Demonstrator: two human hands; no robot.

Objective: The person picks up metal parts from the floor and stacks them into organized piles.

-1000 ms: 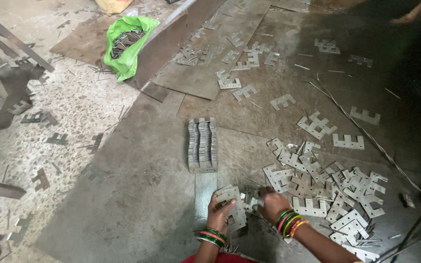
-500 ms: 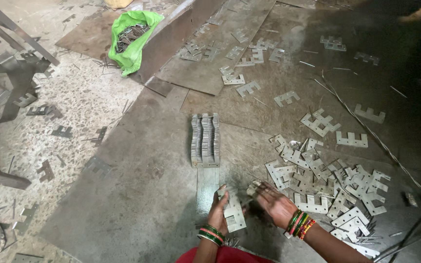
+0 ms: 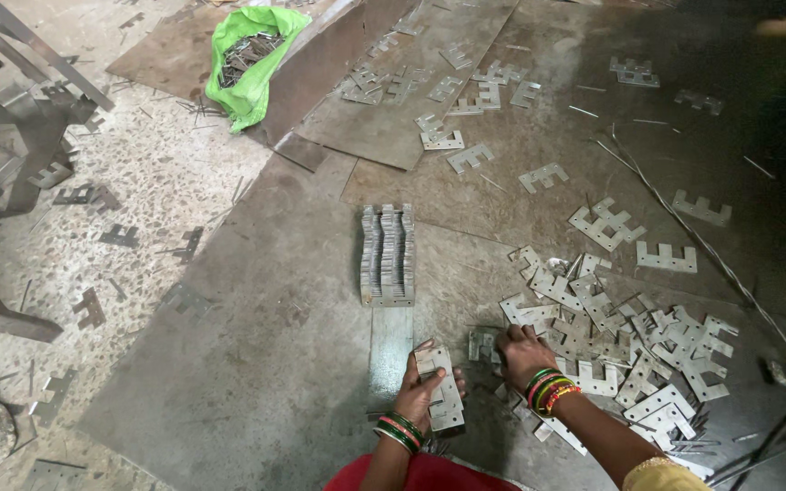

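Observation:
My left hand (image 3: 422,393) grips a small bundle of E-shaped metal plates (image 3: 442,389) held flat above the floor sheet. My right hand (image 3: 522,350) rests palm down on the near edge of a loose heap of E-shaped plates (image 3: 629,336), fingers touching a plate next to the bundle. Both wrists wear coloured bangles. Farther ahead, a neat stack of plates on edge (image 3: 387,255) stands on a narrow metal strip (image 3: 390,341) that runs back toward my left hand.
A green bag (image 3: 256,59) holding metal pieces lies at the far left. Scattered E-plates (image 3: 466,100) dot the large steel sheets (image 3: 229,364) on the floor. Metal frame bars (image 3: 11,118) stand at the left, a thin rod (image 3: 711,255) crosses at the right.
My right hand has moved from near the left hand out to the edge of the loose heap. My left hand keeps hold of the bundle, and the view has shifted slightly.

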